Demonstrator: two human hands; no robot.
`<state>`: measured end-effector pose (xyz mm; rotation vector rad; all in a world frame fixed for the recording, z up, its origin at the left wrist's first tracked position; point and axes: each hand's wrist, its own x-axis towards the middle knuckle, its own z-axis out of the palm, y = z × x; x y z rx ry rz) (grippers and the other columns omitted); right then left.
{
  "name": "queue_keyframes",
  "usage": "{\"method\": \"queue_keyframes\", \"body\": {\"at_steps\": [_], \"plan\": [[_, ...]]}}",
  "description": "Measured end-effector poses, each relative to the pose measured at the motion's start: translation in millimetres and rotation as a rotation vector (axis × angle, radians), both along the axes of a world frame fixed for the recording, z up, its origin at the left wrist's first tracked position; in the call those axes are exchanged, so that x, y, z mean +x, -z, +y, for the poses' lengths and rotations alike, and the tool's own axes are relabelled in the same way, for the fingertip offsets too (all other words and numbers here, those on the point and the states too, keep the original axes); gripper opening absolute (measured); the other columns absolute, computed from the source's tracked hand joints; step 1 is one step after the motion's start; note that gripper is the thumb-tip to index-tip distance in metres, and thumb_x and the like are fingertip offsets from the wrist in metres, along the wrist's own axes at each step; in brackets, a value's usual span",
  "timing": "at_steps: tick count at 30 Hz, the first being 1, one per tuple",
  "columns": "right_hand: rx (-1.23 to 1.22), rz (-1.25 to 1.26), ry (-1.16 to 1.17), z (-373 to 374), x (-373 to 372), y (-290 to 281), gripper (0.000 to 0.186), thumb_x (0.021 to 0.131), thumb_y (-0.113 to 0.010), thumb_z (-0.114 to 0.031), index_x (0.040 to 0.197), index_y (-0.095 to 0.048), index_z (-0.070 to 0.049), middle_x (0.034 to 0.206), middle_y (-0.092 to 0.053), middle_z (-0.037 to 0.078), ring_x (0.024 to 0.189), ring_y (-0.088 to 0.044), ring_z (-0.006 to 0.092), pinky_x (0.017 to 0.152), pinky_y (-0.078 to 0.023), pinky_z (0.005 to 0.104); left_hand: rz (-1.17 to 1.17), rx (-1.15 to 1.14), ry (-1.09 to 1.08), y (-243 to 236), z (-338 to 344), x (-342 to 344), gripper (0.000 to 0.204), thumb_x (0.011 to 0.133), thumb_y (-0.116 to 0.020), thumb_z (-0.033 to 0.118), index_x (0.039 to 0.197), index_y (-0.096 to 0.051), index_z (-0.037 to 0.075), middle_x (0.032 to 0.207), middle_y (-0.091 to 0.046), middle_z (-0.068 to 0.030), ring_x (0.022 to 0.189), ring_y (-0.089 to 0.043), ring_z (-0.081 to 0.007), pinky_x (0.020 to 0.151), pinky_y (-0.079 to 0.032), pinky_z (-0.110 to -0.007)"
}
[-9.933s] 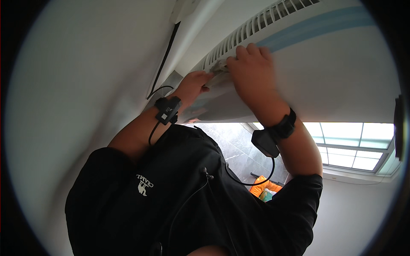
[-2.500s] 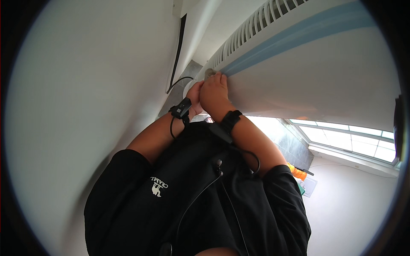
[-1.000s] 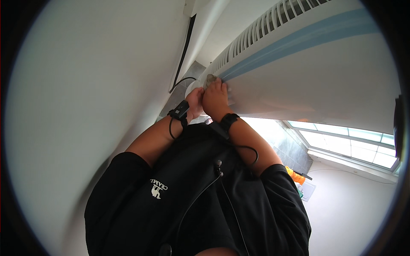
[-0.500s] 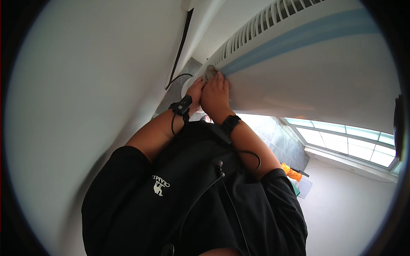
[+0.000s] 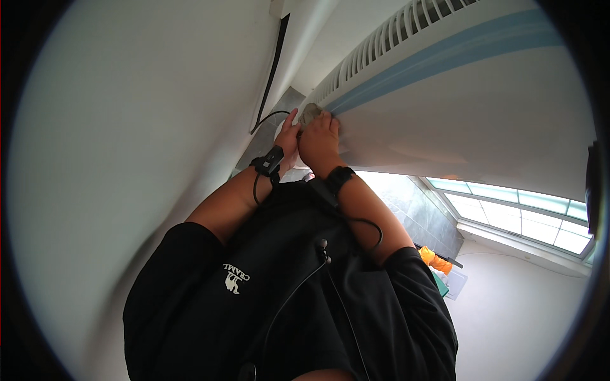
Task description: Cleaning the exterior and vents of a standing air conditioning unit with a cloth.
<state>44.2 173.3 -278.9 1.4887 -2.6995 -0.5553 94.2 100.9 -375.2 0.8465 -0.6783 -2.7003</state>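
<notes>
My right hand [image 5: 319, 141] grips a grey cloth [image 5: 310, 114], its fingers bent over it. The cloth rests against the end of a long white wall-type air conditioner [image 5: 445, 120], beside its light blue stripe and slatted vent. My left hand [image 5: 288, 141] is close by on the left, fingers stretched upward and apart, with nothing visible in it. Part of its palm side is hidden, so whether it touches the housing I cannot tell. Both wrists wear black straps with cables.
A plain pale wall [image 5: 140, 114] rises on the left. A black cable [image 5: 265, 119] hangs near the unit's end. Grey tiles [image 5: 292, 96] show behind. At lower right are a bright window [image 5: 508, 213] and an orange item [image 5: 435, 259] beside something green.
The cloth and my right hand have shifted slightly down, with the right fingers more curled. My left hand has drawn a little apart from the cloth, its fingers now raised.
</notes>
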Motion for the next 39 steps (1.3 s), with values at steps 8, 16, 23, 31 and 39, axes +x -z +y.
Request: {"method": "queue_keyframes", "body": {"at_steps": [8,16,23,31,39], "plan": [[-0.055,-0.067,-0.011,8,-4,7,0.044,0.088,-0.055,-0.027,0.121,-0.064,0.002,0.129,-0.059,0.018,0.129,-0.040,0.0356,0.107,-0.026,0.0488,-0.023,-0.052,0.181,-23,-4,2,0.046,0.104,-0.039,0.031,0.147,-0.044,0.014,0.147,-0.045,-0.0131,0.126,-0.051,-0.0220,0.104,-0.041,-0.034],[-0.151,-0.080,-0.041,20,15,-2,0.057,0.082,-0.061,-0.028,0.125,-0.056,0.009,0.133,-0.054,0.024,0.129,-0.042,0.0358,0.108,-0.030,0.0465,0.024,-0.032,0.239,-27,-5,3,0.050,0.104,-0.040,0.034,0.148,-0.041,0.011,0.148,-0.044,-0.0124,0.130,-0.049,-0.0220,0.107,-0.039,-0.034],[-0.313,-0.165,-0.130,28,20,-4,0.050,0.083,-0.060,-0.022,0.122,-0.055,0.008,0.125,-0.055,0.022,0.125,-0.044,0.0379,0.105,-0.035,0.0467,0.110,0.005,0.267,-20,-7,0,0.047,0.104,-0.042,0.031,0.147,-0.041,0.011,0.136,-0.055,-0.0099,0.121,-0.055,-0.0206,0.105,-0.043,-0.036],[-0.289,-0.444,-0.233,49,17,-3,0.045,0.079,-0.068,-0.024,0.113,-0.060,0.003,0.126,-0.053,0.024,0.121,-0.046,0.0404,0.099,-0.043,0.0489,0.103,-0.123,0.308,-20,-8,-6,0.050,0.104,-0.039,0.025,0.151,-0.034,0.010,0.142,-0.048,-0.0109,0.124,-0.052,-0.0209,0.107,-0.041,-0.036],[-0.234,-1.007,0.113,40,-5,12,0.028,0.089,-0.058,-0.017,0.113,-0.056,-0.003,0.102,-0.066,0.022,0.100,-0.062,0.0400,0.082,-0.051,0.0452,0.079,-0.377,0.316,-15,-16,-14,0.055,0.099,-0.038,0.022,0.152,-0.034,0.008,0.149,-0.042,-0.0097,0.132,-0.045,-0.0212,0.111,-0.034,-0.033]]}}
